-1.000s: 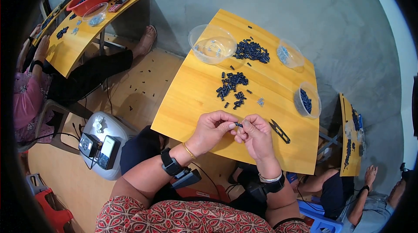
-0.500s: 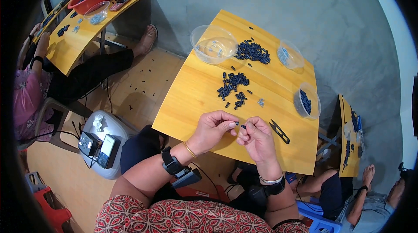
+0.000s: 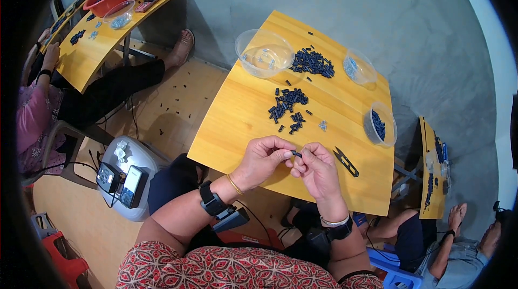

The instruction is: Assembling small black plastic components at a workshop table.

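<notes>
“Black or very dark blue, tiny. Where's the dark part point(image 3: 296, 153)?”

“Above the near part of the tabletop point(image 3: 232, 127). The left hand point(image 3: 264, 162) pinches its left end, narrow, thumb against finger; the right hand point(image 3: 319, 167) pinches the right end, just as narrow.”

“Why both?”

“Judgement call: too small for a fuller grip, so each hand steadies one end.”

“Layout?”

“Near pile point(image 3: 286, 104) of dark pieces sits just beyond the hands, likely for quick picking; a few silver bits point(image 3: 322, 125) lie right of it, probably for the same reason. Far pile point(image 3: 313, 64) is behind, maybe a reserve. Clear containers, the far-left tub point(image 3: 275, 46), far-right tub point(image 3: 367, 70) and right tub point(image 3: 388, 127), presumably keep loose bits from scattering. Snips point(image 3: 347, 162) lie right of the right hand, untouched, seemingly parked within reach.”

“Changes from half a second ago?”

“Back then there's a gap, a dark bit showing at each hand. Now the hands are closer and dark material bridges them. One piece or two end to end? Can't tell. Piles, tubs, snips: same.”
</notes>
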